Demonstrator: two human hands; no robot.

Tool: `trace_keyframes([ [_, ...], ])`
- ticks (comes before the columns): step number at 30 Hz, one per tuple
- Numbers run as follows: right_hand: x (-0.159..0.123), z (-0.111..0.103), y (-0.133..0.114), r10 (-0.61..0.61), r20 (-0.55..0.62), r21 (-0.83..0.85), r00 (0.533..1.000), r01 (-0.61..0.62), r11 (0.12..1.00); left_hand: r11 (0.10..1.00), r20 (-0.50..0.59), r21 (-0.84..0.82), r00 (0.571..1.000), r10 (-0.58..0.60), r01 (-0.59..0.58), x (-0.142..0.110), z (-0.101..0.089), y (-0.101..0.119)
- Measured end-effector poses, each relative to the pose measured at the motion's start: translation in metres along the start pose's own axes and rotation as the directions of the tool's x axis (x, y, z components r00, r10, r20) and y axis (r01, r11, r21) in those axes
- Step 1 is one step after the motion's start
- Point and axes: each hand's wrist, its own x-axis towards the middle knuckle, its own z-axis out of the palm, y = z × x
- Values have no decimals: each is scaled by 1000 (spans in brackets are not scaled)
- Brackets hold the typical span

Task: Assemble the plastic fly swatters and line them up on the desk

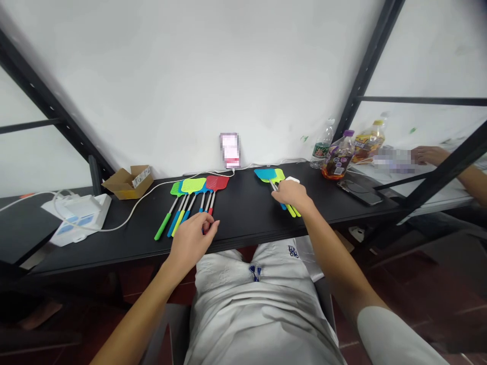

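Several fly swatters lie fanned at the left middle of the black desk, among them a green one (163, 225), a yellow one (193, 185) and a red one (217, 182). My left hand (193, 234) is over the lower ends of the rightmost handles, fingers curled in and thumb apart; what they hold, if anything, is hidden. Farther right is a smaller overlapping group with a blue fly swatter (265, 174) on top of a yellow-green one (280, 176). My right hand (292, 195) is closed at the blue one's pale shaft. A white piece (292, 179) shows behind that hand.
A phone (230, 150) leans on the wall, its cable (152, 188) crossing the desk (239, 223). On the left are an open cardboard box (131, 183) and a white box (81, 218). Two bottles (340, 154) and a dark phone (359, 192) stand and lie right, beside a metal frame.
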Motion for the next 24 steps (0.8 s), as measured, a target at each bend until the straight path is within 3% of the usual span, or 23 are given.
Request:
trace_keyframes([
  [3, 0, 5, -3, -8, 13, -14, 1000, 9, 1000, 970, -33, 233, 998, -58, 64, 5, 1, -11],
  [8, 0, 7, -1, -49, 50, -42, 998, 51, 998, 906, -33, 377, 980, -194, 192, 9, 3, -26],
  [17, -4, 6, -2, -73, 47, -80, 996, 77, 994, 866, 64, 445, 957, -284, 228, 14, 4, -40],
  [24, -2, 13, -8, -110, 48, -92, 993, 114, 989, 866, 68, 443, 954, -292, 234, 15, 4, -39],
])
